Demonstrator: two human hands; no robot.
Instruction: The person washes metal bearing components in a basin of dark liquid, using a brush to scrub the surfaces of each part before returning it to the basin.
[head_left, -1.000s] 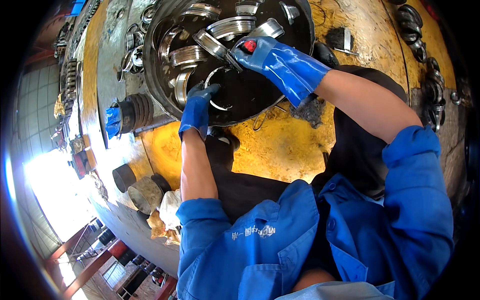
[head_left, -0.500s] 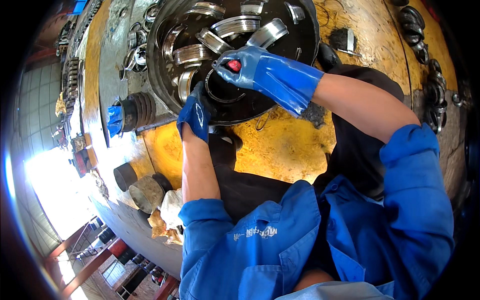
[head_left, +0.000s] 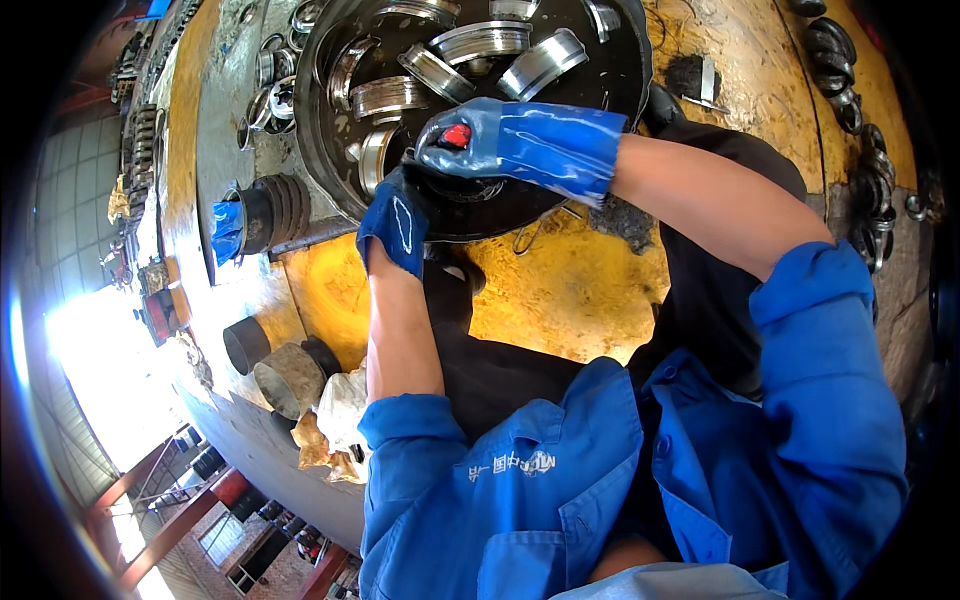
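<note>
Both my hands wear blue rubber gloves and work over a round dark tub [head_left: 312,150] of dark liquid. My right hand [head_left: 478,140] is closed around a tool whose red end [head_left: 456,136] pokes out of the fist; its other end is hidden. Beneath it, my left hand [head_left: 396,218] grips the near left side of a dark metal ring [head_left: 485,190], mostly covered by my right glove. Several shiny metal rings lie in the tub, among them a tilted one [head_left: 543,65] and an upright one [head_left: 376,160] just left of my hands.
Stacked dark rings with a blue wrapping [head_left: 228,232] stand left of the tub. Nearer me are an open metal can [head_left: 290,382] and a white cloth [head_left: 343,410]. A flat metal strip [head_left: 708,80] lies to the right, and rows of dark rings [head_left: 826,55] line the far right.
My right hand has shifted slightly left and down, toward my left hand, and now covers most of the ring. My left hand has turned and moved a little right.
</note>
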